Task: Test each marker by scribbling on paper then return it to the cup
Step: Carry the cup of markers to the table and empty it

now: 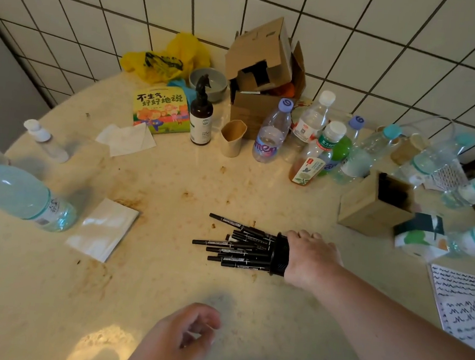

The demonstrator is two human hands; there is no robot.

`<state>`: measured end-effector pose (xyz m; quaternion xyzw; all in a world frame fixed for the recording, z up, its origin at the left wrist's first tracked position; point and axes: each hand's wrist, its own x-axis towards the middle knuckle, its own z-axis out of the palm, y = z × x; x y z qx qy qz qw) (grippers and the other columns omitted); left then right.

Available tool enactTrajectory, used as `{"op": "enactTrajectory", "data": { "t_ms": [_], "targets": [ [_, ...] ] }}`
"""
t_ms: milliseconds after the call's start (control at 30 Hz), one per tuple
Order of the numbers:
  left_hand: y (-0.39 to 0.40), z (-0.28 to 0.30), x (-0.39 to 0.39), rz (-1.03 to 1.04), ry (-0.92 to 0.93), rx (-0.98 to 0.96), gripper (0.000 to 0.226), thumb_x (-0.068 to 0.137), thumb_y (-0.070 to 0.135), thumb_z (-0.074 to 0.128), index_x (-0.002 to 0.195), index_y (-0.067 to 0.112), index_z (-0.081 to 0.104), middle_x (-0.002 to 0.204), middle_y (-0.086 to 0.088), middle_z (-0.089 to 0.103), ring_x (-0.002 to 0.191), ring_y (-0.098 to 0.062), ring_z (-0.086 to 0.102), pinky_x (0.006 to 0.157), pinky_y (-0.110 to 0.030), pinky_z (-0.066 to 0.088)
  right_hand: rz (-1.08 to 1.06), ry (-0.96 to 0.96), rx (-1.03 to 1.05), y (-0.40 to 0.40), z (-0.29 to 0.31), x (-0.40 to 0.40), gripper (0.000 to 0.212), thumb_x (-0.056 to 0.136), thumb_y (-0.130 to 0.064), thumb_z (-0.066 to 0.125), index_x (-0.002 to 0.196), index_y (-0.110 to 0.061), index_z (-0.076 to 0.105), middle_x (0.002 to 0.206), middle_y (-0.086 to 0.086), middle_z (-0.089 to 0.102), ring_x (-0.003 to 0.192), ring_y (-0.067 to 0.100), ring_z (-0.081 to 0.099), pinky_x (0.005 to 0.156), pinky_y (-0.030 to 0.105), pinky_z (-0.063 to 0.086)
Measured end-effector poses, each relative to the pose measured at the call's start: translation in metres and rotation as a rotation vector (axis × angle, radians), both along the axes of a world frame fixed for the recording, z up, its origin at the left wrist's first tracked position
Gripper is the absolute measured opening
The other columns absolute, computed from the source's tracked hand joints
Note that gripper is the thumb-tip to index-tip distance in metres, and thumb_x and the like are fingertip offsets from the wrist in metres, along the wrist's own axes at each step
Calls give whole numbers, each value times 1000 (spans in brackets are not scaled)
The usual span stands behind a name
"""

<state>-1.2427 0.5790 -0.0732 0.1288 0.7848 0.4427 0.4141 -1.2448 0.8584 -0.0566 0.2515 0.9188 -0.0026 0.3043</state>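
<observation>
A black cup (pixel 280 254) lies tipped on its side on the round table, its mouth to the left. Several black markers (pixel 237 245) spill out of it onto the tabletop. My right hand (pixel 310 256) grips the cup from the right, fingers curled over its base. My left hand (pixel 178 337) hovers low at the near edge with loosely curled fingers and nothing in it. A sheet of paper (pixel 465 300) covered in black scribbles lies at the right edge.
Many water and drink bottles (pixel 271 134) crowd the back right. A big bottle (pixel 22 194) lies at the left. A white packet (pixel 104 229), napkin (pixel 125 139), book (pixel 159 108), spray bottle (pixel 201 117), paper cup (pixel 232 137) and cardboard boxes (pixel 370 204) ring the table.
</observation>
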Motion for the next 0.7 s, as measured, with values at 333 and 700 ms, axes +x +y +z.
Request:
{"op": "enactTrajectory", "data": {
  "t_ms": [333,700],
  "targets": [
    [10,-8,4,-38,-30,27,13,87,20,67,96,29,72,97,13,71,91,-4,68,83,-24,55,-83,22,-25,26,-1,31,68,74,-22,61,138,-30,39,133,-6,52,123,22,47,100,41,41],
    [22,-12,10,-78,42,-37,12,87,21,67,92,31,70,95,23,68,89,0,66,78,-13,50,-296,209,-184,44,-9,77,94,64,-40,77,147,-31,33,137,-9,53,123,20,54,103,39,41]
  ]
}}
